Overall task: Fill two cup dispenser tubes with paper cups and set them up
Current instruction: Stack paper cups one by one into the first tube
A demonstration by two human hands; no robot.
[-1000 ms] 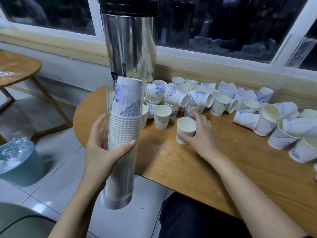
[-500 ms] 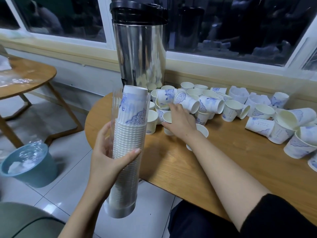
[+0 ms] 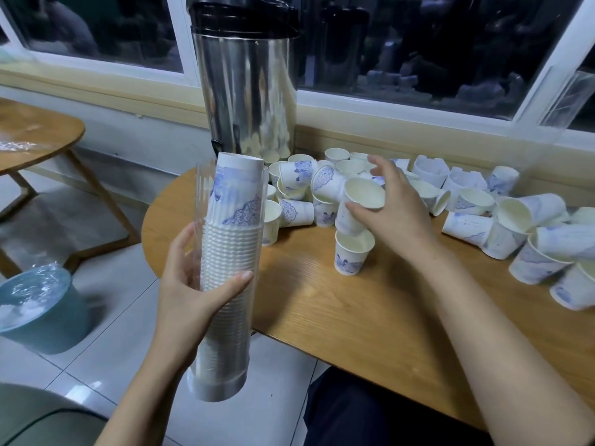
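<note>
- My left grip clasps the cup-filled tube upright, left of the bench.
- My right grip pinches one cup near its rim, above the bench.

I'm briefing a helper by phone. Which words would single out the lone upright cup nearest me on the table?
Find the tall steel urn by the window. On the wooden table before it, in front of the cup pile, one paper cup stands upright alone, just beneath the tilted cup the right hand holds.
</note>
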